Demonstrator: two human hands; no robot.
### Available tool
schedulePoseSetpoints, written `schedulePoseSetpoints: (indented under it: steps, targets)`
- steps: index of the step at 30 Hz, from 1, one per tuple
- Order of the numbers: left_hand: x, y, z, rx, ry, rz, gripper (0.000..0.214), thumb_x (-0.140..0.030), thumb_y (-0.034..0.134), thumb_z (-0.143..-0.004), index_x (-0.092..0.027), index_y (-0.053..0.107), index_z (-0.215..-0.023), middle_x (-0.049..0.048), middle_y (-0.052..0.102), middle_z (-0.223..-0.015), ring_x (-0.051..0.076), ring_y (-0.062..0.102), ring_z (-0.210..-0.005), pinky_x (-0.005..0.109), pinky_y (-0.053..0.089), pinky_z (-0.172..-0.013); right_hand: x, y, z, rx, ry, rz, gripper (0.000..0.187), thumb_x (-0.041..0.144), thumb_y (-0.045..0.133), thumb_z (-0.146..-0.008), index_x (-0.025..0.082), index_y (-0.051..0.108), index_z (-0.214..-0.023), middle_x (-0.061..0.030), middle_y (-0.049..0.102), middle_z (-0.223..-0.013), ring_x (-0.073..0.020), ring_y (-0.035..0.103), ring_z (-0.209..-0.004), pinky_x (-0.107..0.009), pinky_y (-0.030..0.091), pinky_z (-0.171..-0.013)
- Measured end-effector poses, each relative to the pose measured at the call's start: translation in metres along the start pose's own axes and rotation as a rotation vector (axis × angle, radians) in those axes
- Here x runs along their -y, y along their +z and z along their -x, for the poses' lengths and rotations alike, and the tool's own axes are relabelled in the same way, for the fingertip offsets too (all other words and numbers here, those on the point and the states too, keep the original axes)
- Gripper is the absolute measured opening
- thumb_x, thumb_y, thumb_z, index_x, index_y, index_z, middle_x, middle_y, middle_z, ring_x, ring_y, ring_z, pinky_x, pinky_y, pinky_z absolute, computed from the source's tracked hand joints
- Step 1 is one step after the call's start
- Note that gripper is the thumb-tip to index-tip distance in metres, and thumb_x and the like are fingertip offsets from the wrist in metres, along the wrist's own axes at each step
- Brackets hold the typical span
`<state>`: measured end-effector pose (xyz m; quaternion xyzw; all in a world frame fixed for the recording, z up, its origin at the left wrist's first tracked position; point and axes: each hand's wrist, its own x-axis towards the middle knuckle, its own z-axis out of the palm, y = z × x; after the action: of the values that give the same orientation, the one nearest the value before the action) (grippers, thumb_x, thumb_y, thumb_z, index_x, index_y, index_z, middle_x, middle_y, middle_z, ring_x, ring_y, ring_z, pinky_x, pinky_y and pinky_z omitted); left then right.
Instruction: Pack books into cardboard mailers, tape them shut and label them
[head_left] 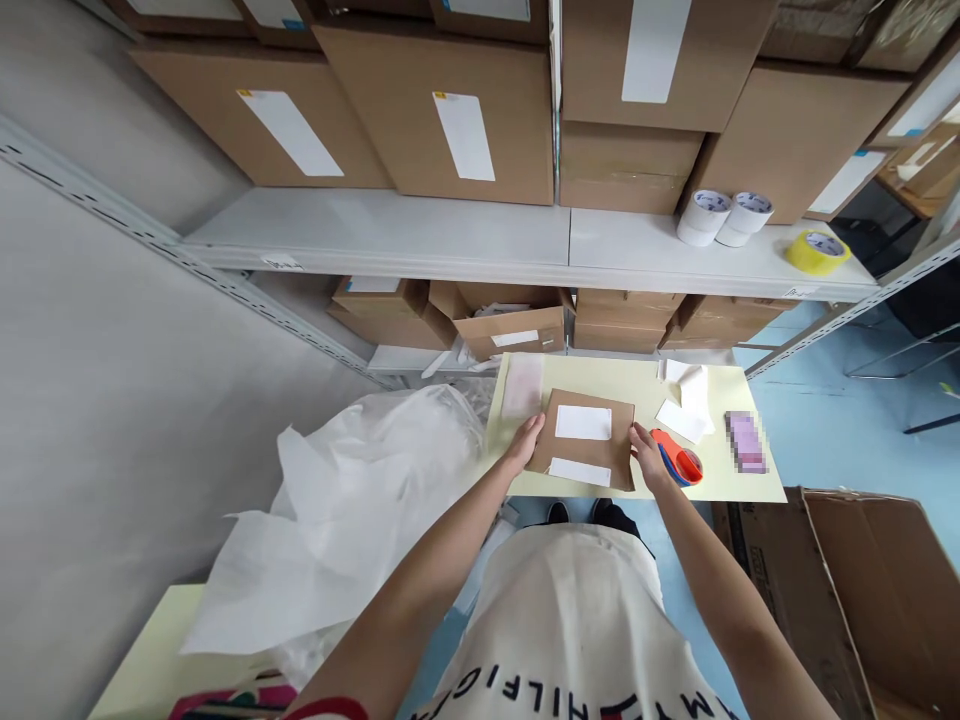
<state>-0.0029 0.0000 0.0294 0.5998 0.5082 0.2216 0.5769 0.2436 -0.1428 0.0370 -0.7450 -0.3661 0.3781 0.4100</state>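
Together, left hand (527, 442), right hand (648, 455) gripping flat cardboard box (582, 449), white oblong labels (583, 422)

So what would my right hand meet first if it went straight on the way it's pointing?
Most likely the small cardboard box: your right hand is at its right edge, pointing forward and leftward. Exact depth there is hard to judge.

My left hand (527, 443) and right hand (646, 456) hold a flat brown box (583, 449) by opposite sides, white labels (583, 422) facing up! Just beside the right, a red-and-blue tape dispenser (678, 459) sits on the pale yellow table (607, 378), near white paper slips (696, 395).
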Motion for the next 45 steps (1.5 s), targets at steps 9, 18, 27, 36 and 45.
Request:
schedulePoseSetpoints:
  steps: [9, 18, 27, 36, 45]
  targets:
    - [0.058, -0.029, 0.056, 0.091, 0.09, -0.275, 0.088, -0.044, 0.084, -0.047, -0.017, 0.058, -0.127, 0.0172, 0.06, -0.135, 0.037, 0.055, -0.126, 0.048, 0.044, -0.104, -0.063, 0.014, 0.07, 0.028, 0.053, 0.053, 0.094, 0.058, 0.072, -0.064, 0.023, 0.039, -0.145, -0.0168, 0.052, -0.143, -0.0346, 0.048, -0.134, -0.055, 0.044, -0.103]
    - [0.019, -0.02, 0.041, -0.212, 0.203, -0.252, 0.028, -0.039, 0.046, -0.088, -0.02, 0.065, -0.093, 0.006, 0.072, -0.08, 0.022, 0.069, -0.077, 0.034, 0.053, -0.078, -0.006, -0.012, 0.057, -0.347, -0.073, 0.185, 0.045, 0.05, 0.041, -0.087, 0.017, 0.058, -0.113, -0.0152, 0.072, -0.099, -0.0299, 0.068, -0.092, -0.044, 0.054, -0.08]
    - [-0.03, -0.028, 0.017, -0.335, 0.29, -0.466, 0.03, -0.019, 0.063, -0.078, -0.017, 0.064, -0.109, 0.0127, 0.07, -0.103, 0.029, 0.065, -0.102, 0.041, 0.049, -0.088, 0.036, -0.017, 0.039, -0.402, -0.082, 0.624, 0.034, 0.03, 0.043, -0.087, 0.016, 0.06, -0.112, -0.0182, 0.063, -0.12, -0.0318, 0.059, -0.106, -0.044, 0.045, -0.085]
    - [-0.062, -0.036, 0.018, 0.245, 0.489, -1.053, 0.025, -0.041, 0.078, -0.071, -0.018, 0.072, -0.077, 0.0128, 0.072, -0.098, 0.033, 0.062, -0.105, 0.044, 0.042, -0.097, 0.089, -0.022, 0.043, 0.103, -0.001, 1.218, 0.037, 0.051, 0.051, -0.091, 0.019, 0.07, -0.087, -0.0119, 0.073, -0.09, -0.0281, 0.065, -0.093, -0.04, 0.042, -0.085]
    - [-0.034, -0.03, 0.045, 0.453, 0.21, -0.911, 0.145, -0.069, 0.081, -0.042, -0.011, 0.012, -0.155, 0.0244, 0.006, -0.161, 0.043, 0.005, -0.149, 0.059, 0.021, -0.116, 0.045, -0.004, 0.058, 0.263, 0.153, 0.833, 0.104, 0.064, 0.071, -0.068, 0.007, 0.032, -0.146, -0.025, 0.038, -0.15, -0.0333, 0.048, -0.134, -0.04, 0.043, -0.101]
